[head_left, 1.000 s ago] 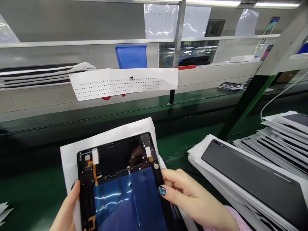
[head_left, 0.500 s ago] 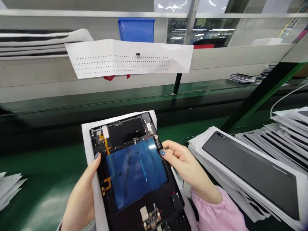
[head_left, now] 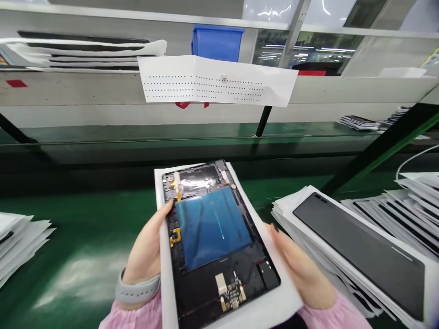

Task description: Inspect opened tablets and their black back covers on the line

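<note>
The opened tablet (head_left: 219,249) lies between the fingers of both hands, on a white sheet (head_left: 264,308). It looks stiff and fairly light, its bare insides fragile; the rim seems the safer hold. The left hand (head_left: 146,246) grasps both, thumb on the rim; the right hand (head_left: 303,269) grips the sheet's edge. A blue panel (head_left: 211,226) (shiny, perhaps slippery) spans between the fingers; beyond the right fingers lies a dark cover (head_left: 356,251).

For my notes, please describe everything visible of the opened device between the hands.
The opened device is flat, black, rectangular and slanted, its inside facing up: glossy blue panel, orange strips, red wires, small circuit board. It lies on a white sheet; the left hand has its thumb at the left edge.
</note>
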Motion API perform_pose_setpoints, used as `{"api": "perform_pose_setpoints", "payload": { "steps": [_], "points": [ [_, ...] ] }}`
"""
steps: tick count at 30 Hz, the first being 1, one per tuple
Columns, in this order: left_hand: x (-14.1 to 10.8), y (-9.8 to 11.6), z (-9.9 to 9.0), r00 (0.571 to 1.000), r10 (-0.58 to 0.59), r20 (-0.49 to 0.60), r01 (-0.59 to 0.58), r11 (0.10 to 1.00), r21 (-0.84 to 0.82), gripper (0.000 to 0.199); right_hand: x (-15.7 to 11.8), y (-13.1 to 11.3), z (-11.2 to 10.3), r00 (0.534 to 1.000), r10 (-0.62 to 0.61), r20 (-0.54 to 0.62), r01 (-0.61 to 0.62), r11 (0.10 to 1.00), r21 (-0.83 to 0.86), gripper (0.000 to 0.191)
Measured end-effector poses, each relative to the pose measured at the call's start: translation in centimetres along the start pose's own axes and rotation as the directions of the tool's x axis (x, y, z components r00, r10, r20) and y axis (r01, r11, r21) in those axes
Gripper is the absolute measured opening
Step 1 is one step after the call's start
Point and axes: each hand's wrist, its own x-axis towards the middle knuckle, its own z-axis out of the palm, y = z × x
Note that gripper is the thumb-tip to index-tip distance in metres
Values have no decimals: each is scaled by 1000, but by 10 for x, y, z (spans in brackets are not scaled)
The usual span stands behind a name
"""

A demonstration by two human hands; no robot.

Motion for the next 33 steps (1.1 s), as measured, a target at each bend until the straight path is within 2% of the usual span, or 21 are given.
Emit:
{"api": "perform_pose_setpoints", "payload": {
  "steps": [3, 6, 8, 10, 13, 16, 19, 21, 23, 27, 30, 33],
  "points": [
    [9, -10, 2, 999, -31, 12, 28, 981, 192, 49, -17, 3, -15, 999, 19, -41, -27, 980, -196, 55],
    [27, -28, -11, 994, 107, -20, -88, 898, 432, 51, -24, 18, -21, 995, 2, -105, -41, 928, -370, 41],
    [40, -43, -27, 975, 214, -57, -145, 812, 566, 46, -26, 32, -21, 993, 1, -118, -53, 895, -443, 33],
    [52, -58, -43, 945, 321, -69, -188, 701, 688, 53, -28, 46, -21, 989, -6, -147, -70, 861, -504, 27],
    [64, -76, -60, 914, 403, -35, -217, 561, 799, 52, -28, 63, -23, 967, -89, -239, -72, 805, -588, 31],
    [71, -86, -69, 900, 435, 6, -226, 457, 860, 50, -24, 71, -30, 934, -191, -303, -97, 680, -726, 42],
    [72, -91, -70, 891, 452, 36, -241, 404, 882, 53, -19, 69, -41, 898, -343, -276, -80, 490, -868, 38],
    [72, -92, -70, 885, 463, 47, -249, 387, 888, 55, -15, 66, -50, 832, -481, -278, -93, 374, -923, 36],
    [71, -94, -69, 882, 469, 50, -246, 367, 897, 55, -11, 65, -61, 770, -571, -286, -131, 296, -946, 42],
    [72, -94, -66, 883, 466, 45, -213, 313, 926, 47, 3, 77, -77, 761, -601, -243, -130, 227, -965, 53],
    [71, -86, -60, 886, 463, 39, -183, 269, 946, 41, 10, 89, -79, 749, -612, -255, -126, 246, -961, 56],
    [68, -69, -57, 873, 488, 12, -139, 225, 964, 32, 7, 86, -71, 737, -617, -276, -112, 291, -950, 53]
  ]
}}
